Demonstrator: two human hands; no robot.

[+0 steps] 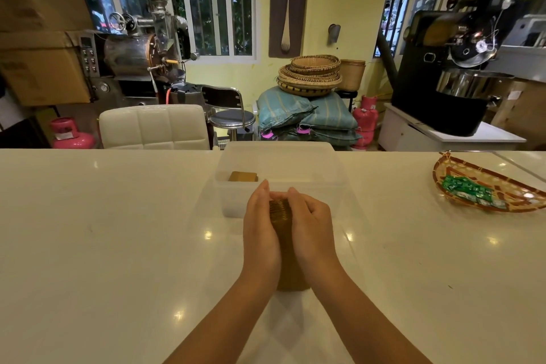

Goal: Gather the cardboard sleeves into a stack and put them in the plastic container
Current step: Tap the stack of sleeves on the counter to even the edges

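A brown stack of cardboard sleeves stands on the white counter, pressed between both palms. My left hand clasps its left side and my right hand its right side, fingertips meeting over the far end. Just beyond the hands sits the translucent plastic container, open at the top. Inside it, at the left, lies another small stack of brown sleeves. The lower part of the held stack shows between my wrists.
A woven basket with green wrapped sweets rests on the counter at the right. A white padded chair stands behind the counter's far edge, with roasting machines, sacks and baskets further back.
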